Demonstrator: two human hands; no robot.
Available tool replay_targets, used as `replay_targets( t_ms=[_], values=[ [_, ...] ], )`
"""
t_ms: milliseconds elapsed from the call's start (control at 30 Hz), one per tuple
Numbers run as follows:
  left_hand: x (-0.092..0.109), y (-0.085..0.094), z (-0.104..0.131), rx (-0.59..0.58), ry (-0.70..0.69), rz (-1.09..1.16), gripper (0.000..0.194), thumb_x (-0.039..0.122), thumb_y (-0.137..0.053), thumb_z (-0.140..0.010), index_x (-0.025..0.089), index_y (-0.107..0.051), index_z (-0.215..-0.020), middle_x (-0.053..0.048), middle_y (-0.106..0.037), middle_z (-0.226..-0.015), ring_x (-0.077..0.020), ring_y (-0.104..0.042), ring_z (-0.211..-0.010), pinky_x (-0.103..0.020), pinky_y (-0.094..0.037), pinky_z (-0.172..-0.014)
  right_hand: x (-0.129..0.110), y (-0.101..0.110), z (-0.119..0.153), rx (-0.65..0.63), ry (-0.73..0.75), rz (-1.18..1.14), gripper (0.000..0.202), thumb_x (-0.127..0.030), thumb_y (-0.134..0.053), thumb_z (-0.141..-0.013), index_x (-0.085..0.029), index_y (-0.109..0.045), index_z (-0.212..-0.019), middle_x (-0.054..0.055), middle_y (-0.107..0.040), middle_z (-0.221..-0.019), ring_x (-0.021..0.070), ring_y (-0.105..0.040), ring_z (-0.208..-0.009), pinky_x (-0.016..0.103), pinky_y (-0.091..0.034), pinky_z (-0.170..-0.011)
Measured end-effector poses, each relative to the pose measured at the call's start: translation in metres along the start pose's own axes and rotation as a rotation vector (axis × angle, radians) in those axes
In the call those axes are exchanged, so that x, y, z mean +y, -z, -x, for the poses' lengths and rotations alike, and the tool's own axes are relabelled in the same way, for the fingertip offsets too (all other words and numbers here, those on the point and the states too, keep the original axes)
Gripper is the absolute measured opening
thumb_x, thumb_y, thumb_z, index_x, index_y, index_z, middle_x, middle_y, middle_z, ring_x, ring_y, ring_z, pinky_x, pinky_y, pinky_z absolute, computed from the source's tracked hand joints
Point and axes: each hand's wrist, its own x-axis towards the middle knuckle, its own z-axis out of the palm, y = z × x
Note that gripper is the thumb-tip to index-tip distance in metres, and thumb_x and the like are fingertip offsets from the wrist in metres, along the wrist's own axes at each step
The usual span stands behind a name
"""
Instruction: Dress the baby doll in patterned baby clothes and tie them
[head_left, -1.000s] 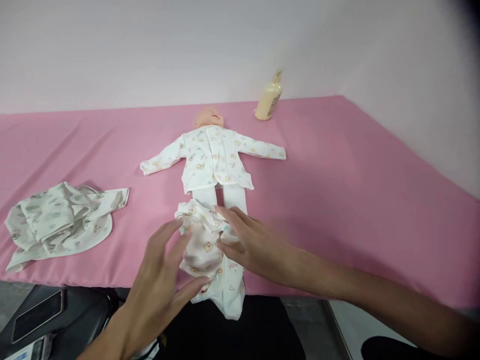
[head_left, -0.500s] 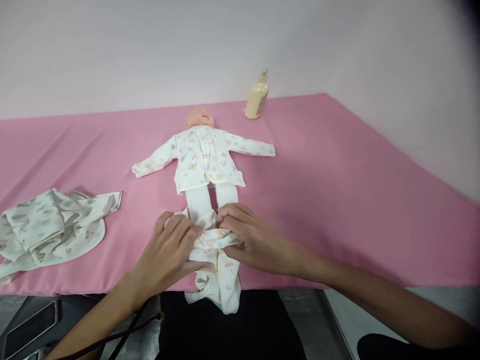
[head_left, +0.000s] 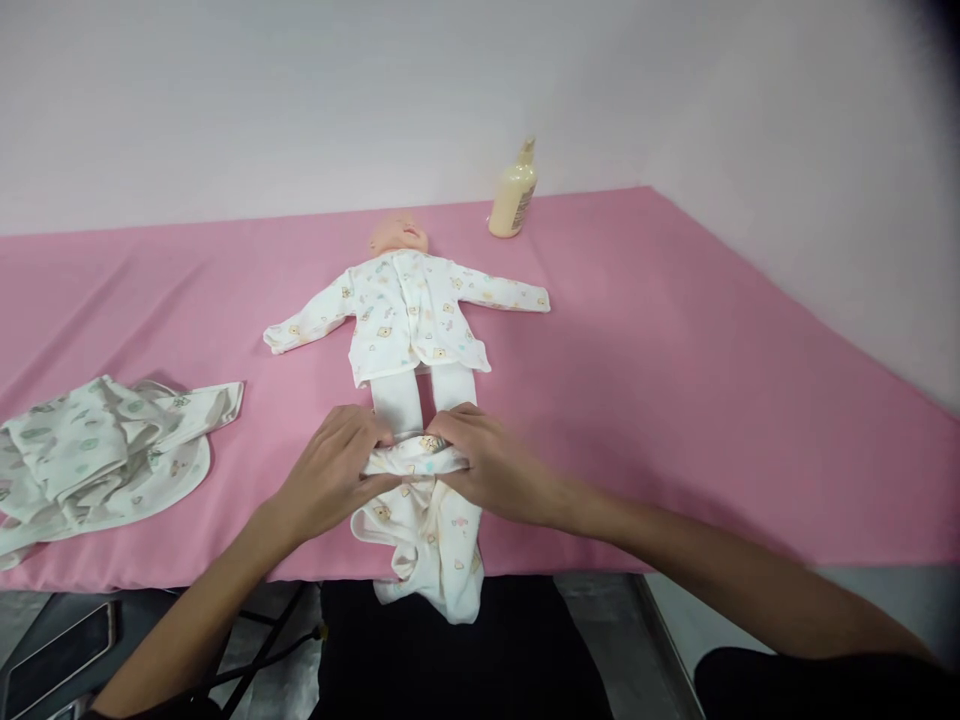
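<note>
Two things lie farthest left for us: a phone point(head_left: 60, 650), below the edge of the pink sheet point(head_left: 637, 400), and a crumpled leaf-print cloth point(head_left: 97, 450) on it. Next comes our left hand point(head_left: 330, 480), thumb and fingers clamped on the left end of the rolled waist of the printed baby trousers point(head_left: 457, 540). These lie between our hands and run toward us, their long axis roughly in line with the legs of the doll point(head_left: 397, 400), their lower part hanging over the near edge. The legs point at the waist opening (whether the feet are inside, we cannot tell), and the printed jacket point(head_left: 382, 315) is farther off. Our right hand point(head_left: 502, 465) pinches the waist's right end; both hands seem about equally near its middle. Beyond stands a pump bottle point(head_left: 511, 205).
</note>
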Motion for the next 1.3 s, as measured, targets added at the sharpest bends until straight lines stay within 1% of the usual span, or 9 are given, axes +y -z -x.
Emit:
replay_targets(
  t_ms=[133,333,433,533,633,767,900,1067,1300],
  values=[
    [-0.006,-0.006,-0.004,0.047,0.052,-0.03,0.019,0.035,-0.061,-0.091,0.019,-0.057,-0.1,-0.008,-0.064,-0.097,-0.0233,-0.057,-0.095,-0.038,-0.047,-0.083,-0.004,0.011,-0.009,-0.082,-0.192,-0.272,0.009,-0.01,-0.053,-0.077,-0.019,-0.052,-0.081,-0.002,-0.054,-0.072,0.0121,-0.049,-0.065,0.025,-0.034,-0.056],
    [-0.01,-0.002,-0.009,-0.004,0.09,0.051,0.017,0.019,-0.05,-0.092,0.02,-0.056,-0.108,-0.008,-0.062,-0.108,-0.0223,-0.056,-0.104,-0.039,-0.047,-0.09,-0.004,0.016,-0.013,-0.143,-0.24,-0.459,0.014,-0.013,-0.052,-0.079,-0.018,-0.054,-0.091,-0.002,-0.055,-0.075,0.0104,-0.048,-0.062,0.023,-0.035,-0.052],
    [-0.001,0.009,-0.012,-0.062,0.12,0.168,0.02,0.027,-0.056,-0.092,0.022,-0.058,-0.11,-0.007,-0.061,-0.11,-0.0211,-0.057,-0.102,-0.037,-0.047,-0.088,-0.005,0.021,-0.003,-0.123,-0.217,-0.37,0.031,-0.019,-0.058,-0.082,-0.018,-0.055,-0.113,0.002,-0.061,-0.09,0.0135,-0.054,-0.072,0.026,-0.043,-0.06],
    [0.012,0.016,-0.018,-0.145,0.094,0.235,0.03,0.039,-0.063,-0.089,0.025,-0.061,-0.115,-0.005,-0.062,-0.11,-0.0218,-0.056,-0.102,-0.036,-0.046,-0.087,-0.008,0.027,0.018,-0.15,-0.201,-0.301,0.056,-0.032,-0.066,-0.084,-0.022,-0.046,-0.136,0.008,-0.061,-0.119,0.0208,-0.06,-0.099,0.034,-0.051,-0.08],
    [0.018,0.012,-0.027,-0.184,-0.018,0.204,0.029,0.041,-0.061,-0.091,0.025,-0.064,-0.115,-0.005,-0.064,-0.099,-0.0219,-0.055,-0.097,-0.039,-0.042,-0.092,-0.01,0.029,0.043,-0.154,-0.21,-0.282,0.065,-0.04,-0.067,-0.085,-0.026,-0.041,-0.144,0.01,-0.051,-0.14,0.026,-0.051,-0.125,0.043,-0.047,-0.1],
    [0.016,0.01,-0.043,-0.251,-0.079,0.233,0.027,0.037,-0.047,-0.098,0.022,-0.07,-0.097,-0.003,-0.06,-0.079,-0.019,-0.053,-0.085,-0.038,-0.04,-0.091,-0.013,0.023,0.065,-0.057,-0.248,-0.33,0.055,-0.04,-0.06,-0.092,-0.027,-0.043,-0.143,0.008,-0.059,-0.127,0.0229,-0.056,-0.113,0.042,-0.048,-0.097],
    [0.01,0.02,-0.054,-0.359,0.106,0.36,0.034,0.046,-0.047,-0.096,0.019,-0.064,-0.082,-0.002,-0.057,-0.079,-0.0167,-0.052,-0.081,-0.031,-0.044,-0.077,-0.016,0.021,0.06,-0.027,-0.213,-0.569,0.038,-0.032,-0.054,-0.096,-0.024,-0.052,-0.133,0.007,-0.06,-0.117,0.0178,-0.058,-0.1,0.035,-0.051,-0.088],
    [-0.006,0.031,-0.06,-0.485,0.27,0.578,0.034,0.049,-0.052,-0.091,0.018,-0.064,-0.088,-0.002,-0.057,-0.08,-0.0137,-0.052,-0.069,-0.025,-0.042,-0.06,-0.002,0.027,0.036,-0.082,-0.105,-0.843,0.032,-0.018,-0.051,-0.091,-0.023,-0.057,-0.122,0.004,-0.061,-0.102,0.014,-0.057,-0.085,0.03,-0.051,-0.074],
    [-0.007,0.052,-0.081,-0.719,0.31,0.681,0.027,0.045,-0.067,-0.081,0.018,-0.069,-0.081,-0.003,-0.063,-0.08,-0.0153,-0.057,-0.07,-0.022,-0.042,-0.059,0.006,0.033,0.02,-0.123,-0.151,-0.642,0.029,-0.013,-0.064,-0.079,-0.022,-0.061,-0.107,0.001,-0.06,-0.094,0.0133,-0.054,-0.082,0.027,-0.047,-0.071]
  ],
)
